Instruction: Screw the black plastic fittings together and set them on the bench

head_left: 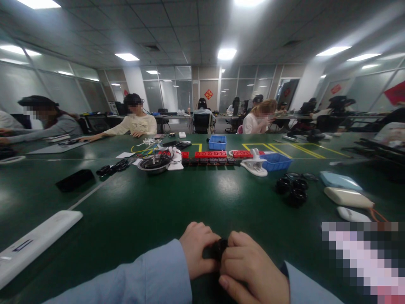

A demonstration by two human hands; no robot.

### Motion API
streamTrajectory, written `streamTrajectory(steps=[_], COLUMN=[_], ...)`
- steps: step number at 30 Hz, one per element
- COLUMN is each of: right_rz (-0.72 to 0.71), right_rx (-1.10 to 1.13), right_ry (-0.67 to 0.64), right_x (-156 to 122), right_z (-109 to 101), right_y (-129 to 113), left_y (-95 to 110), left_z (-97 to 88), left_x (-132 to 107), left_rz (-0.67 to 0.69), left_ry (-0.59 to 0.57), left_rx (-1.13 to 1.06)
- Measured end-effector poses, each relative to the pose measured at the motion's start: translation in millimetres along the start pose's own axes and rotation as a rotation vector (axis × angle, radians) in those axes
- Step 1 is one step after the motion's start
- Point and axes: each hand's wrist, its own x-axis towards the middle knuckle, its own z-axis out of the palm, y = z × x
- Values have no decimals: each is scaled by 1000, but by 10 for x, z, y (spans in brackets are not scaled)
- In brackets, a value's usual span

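Near the table's front edge, my left hand [198,249] and my right hand [253,266] meet around a small, glossy black object [221,247]. My left thumb and fingers pinch it from the left, while the curled fingers of my right hand close over it from the right. Most of the object is covered, so its kind does not show. Below my right hand the table is dark, and I cannot make out whether more of the object is there. Both hands rest low over the green tabletop [158,202].
To the right lie several glossy black round pieces [294,189], a blue case [340,180] and a cream case [348,197]. A white power strip-like bar [41,242] lies left, beyond it a black box [76,180]. Red blocks [210,154], a white clamp [255,164] and blue bins [276,161] stand ahead.
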Motion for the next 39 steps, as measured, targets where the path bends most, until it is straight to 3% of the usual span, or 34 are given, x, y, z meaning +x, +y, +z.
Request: streamTrajectory(steps=[7, 10, 20, 27, 39], right_rz=[347, 407, 234, 279, 310], right_rx=[-139, -136, 1, -13, -10], right_ry=[101, 132, 259, 120, 101], right_x=[1, -2, -9, 19, 32], right_z=[-50, -51, -38, -63, -83], right_y=[185, 253, 76, 52, 21], left_y=[0, 7, 13, 3, -1], left_z=[-16, -18, 4, 29, 27], left_x=[-7, -14, -8, 0, -2], left_rz=[-12, -19, -22, -18, -16], left_ry=[16, 19, 28, 17, 16], left_rx=[-60, -69, -65, -9, -3])
